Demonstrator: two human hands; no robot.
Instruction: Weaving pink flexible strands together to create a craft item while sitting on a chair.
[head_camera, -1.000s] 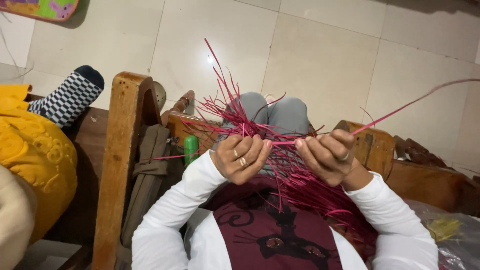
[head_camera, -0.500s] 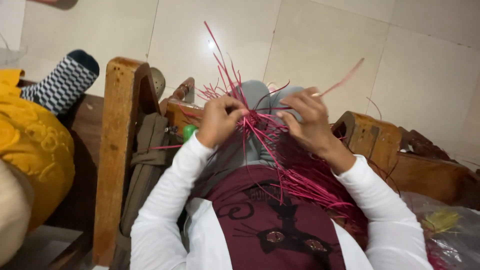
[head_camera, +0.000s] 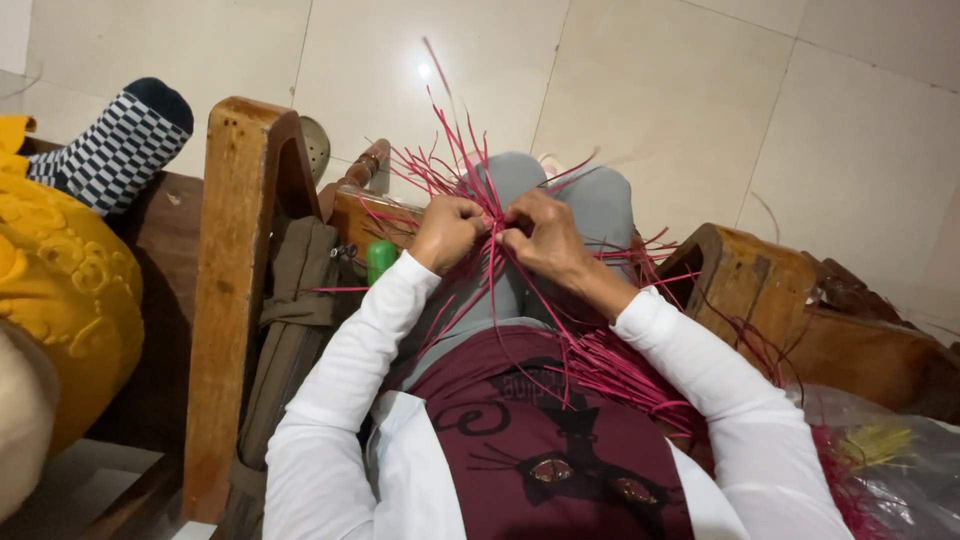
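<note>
A bundle of thin pink-red straw strips (head_camera: 470, 165) fans out over my grey-trousered knees (head_camera: 590, 200). My left hand (head_camera: 448, 230) and my right hand (head_camera: 540, 235) meet at the centre of the bundle, fingers pinched on the strips where they cross. More pink strips (head_camera: 610, 365) trail down across my maroon top to my right hip. White sleeves cover both arms.
I sit in a wooden chair with a thick left armrest (head_camera: 235, 280) and a right armrest (head_camera: 745, 275). A green bottle (head_camera: 381, 258) and a brown cloth bag (head_camera: 300, 290) lie at my left. A seated person in yellow with a checked sock (head_camera: 110, 150) is left. Tiled floor lies ahead.
Both hands have come together and lowered toward my knees, closing on the crossing of the strips. The long strip my right hand held out to the right is drawn in.
</note>
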